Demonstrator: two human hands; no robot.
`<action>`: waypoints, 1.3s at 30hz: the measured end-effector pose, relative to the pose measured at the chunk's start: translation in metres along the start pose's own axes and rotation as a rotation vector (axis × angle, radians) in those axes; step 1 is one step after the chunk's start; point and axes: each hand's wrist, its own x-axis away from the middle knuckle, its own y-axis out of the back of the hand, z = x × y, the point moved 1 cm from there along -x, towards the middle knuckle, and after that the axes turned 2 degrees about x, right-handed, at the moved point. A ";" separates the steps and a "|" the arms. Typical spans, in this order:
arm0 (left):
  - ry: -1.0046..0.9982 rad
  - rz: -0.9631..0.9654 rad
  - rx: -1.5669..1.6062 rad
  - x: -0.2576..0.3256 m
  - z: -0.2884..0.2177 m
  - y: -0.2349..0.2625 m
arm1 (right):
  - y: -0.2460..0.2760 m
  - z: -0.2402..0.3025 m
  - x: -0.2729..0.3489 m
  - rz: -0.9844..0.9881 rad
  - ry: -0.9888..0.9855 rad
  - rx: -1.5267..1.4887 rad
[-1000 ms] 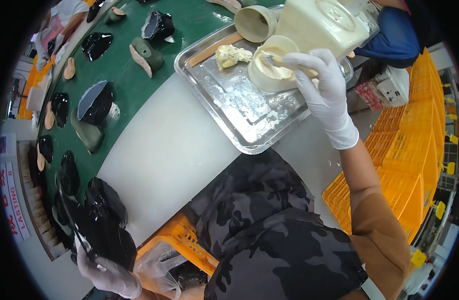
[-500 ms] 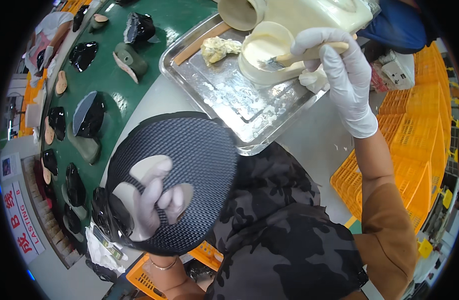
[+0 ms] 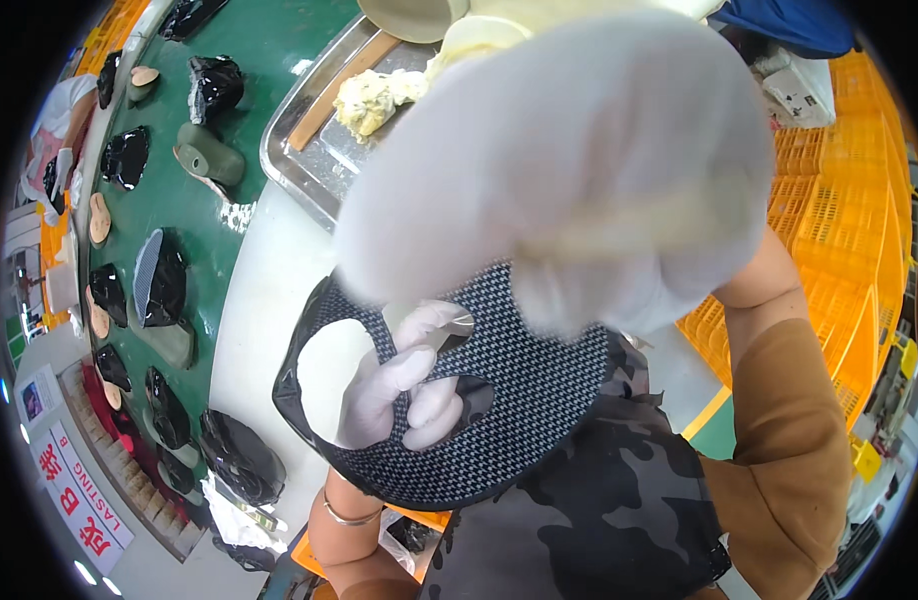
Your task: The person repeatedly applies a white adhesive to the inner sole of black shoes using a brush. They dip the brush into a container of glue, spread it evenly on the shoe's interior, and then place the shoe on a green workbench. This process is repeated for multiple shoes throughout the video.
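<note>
Left hand (image 3: 371, 402) grips the black shoe upper (image 3: 539, 400) at lower centre, fingers (image 3: 434, 405) curled through it. Right hand (image 3: 579, 170), upper centre: motion-blurred, grip cannot be determined. Visible lining (image 3: 499, 440) appears uncoated; coating judged outstanding.

They wear a white glove (image 3: 371, 405) on the left hand (image 3: 391, 390), another, blurred, on the right hand (image 3: 569, 160), a thin silvery bangle (image 3: 351, 521) on the left wrist (image 3: 354, 500), a brown sleeve (image 3: 787, 430) on the right arm (image 3: 772, 300) and a black-and-grey camouflage garment (image 3: 589, 490)
</note>
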 end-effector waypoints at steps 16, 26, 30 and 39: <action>-0.032 -0.074 -0.143 0.002 0.003 -0.015 | 0.006 0.020 0.000 -0.026 -0.020 0.131; -0.215 -0.229 -0.211 0.020 0.008 -0.014 | 0.008 0.018 0.014 -0.028 -0.208 -0.020; -0.279 -0.239 -0.290 0.020 0.011 -0.015 | 0.009 0.003 0.000 0.025 -0.093 -0.017; -0.583 -0.192 -0.114 0.026 0.027 0.012 | 0.010 0.032 0.053 -0.068 -0.459 -0.018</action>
